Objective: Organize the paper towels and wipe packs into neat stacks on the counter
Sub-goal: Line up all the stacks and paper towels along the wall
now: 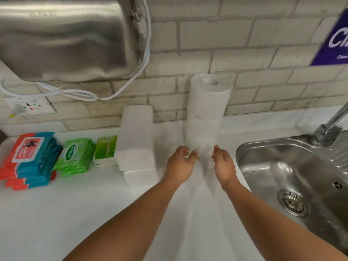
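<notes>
Nearest the viewer, the left hand and the right hand are being held loosely curled above the white counter. Nothing is being gripped by either, and one is being placed on each side of the foot of the tall white column of paper towel rolls; whether the lowest roll is being touched cannot be told through the blur. The step in hand is judged to be the steadying of this column, which is being seen upright between the stainless steel sink and the white stacks of folded paper towels, close to the tiled wall. Pressure is best being applied low and evenly from both sides, so that the upper rolls are not being tipped toward the sink. Further left, the green wipe packs and the red and blue wipe packs are being seen lying in piles.
</notes>
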### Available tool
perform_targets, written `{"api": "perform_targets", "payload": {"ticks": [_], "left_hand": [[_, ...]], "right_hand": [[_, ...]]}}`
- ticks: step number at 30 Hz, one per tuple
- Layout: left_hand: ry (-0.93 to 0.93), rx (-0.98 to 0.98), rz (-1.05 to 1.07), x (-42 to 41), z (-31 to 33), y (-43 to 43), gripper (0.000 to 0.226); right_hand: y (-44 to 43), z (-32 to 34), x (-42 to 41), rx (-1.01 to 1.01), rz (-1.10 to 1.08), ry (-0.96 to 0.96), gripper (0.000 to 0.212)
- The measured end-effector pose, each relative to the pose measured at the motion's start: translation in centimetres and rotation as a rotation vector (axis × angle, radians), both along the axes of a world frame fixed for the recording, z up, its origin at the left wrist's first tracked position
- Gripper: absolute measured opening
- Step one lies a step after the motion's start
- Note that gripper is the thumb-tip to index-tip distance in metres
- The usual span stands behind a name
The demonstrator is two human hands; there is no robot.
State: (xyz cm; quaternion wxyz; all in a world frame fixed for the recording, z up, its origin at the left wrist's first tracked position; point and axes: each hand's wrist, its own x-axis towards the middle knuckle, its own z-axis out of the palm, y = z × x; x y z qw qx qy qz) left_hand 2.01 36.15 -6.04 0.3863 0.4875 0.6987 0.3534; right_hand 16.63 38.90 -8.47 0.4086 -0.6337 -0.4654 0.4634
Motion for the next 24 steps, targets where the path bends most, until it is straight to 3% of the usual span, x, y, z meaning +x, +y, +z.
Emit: {"api": "perform_targets", "payload": {"ticks": [5,9,12,15,18,24], "left_hand": [[-0.175,-0.009,0.078,1.7,1.7,4.3,0.073],[-0.4,0.029,0.133,2.3,2.7,6.5,0.093],[-0.519,0.044,0.097,2.1,1.1,8.8,0.116],[-0.587,0.024,0.106,2.4,3.2,9.0,0.093],[-0.646,0.006,0.083,2.6,4.2,9.6,0.069],[-0.602,-0.071,0.082,2.6,4.0,9.2,0.076]], "right_hand": [[3.9,3.3,1.4,-0.018,0.022,0.192,0.027],[6.2,5.7,1.8,-0.096,0.074,0.337,0.065],[7.4,6.5,1.7,-0.125,0.116,0.386,0.074],[8.3,7.3,1.4,-0.143,0.149,0.41,0.073],[8.6,7.9,1.0,-0.133,0.217,0.394,0.051],[7.2,8.7,0.5,-0.082,0.262,0.415,0.042]]}}
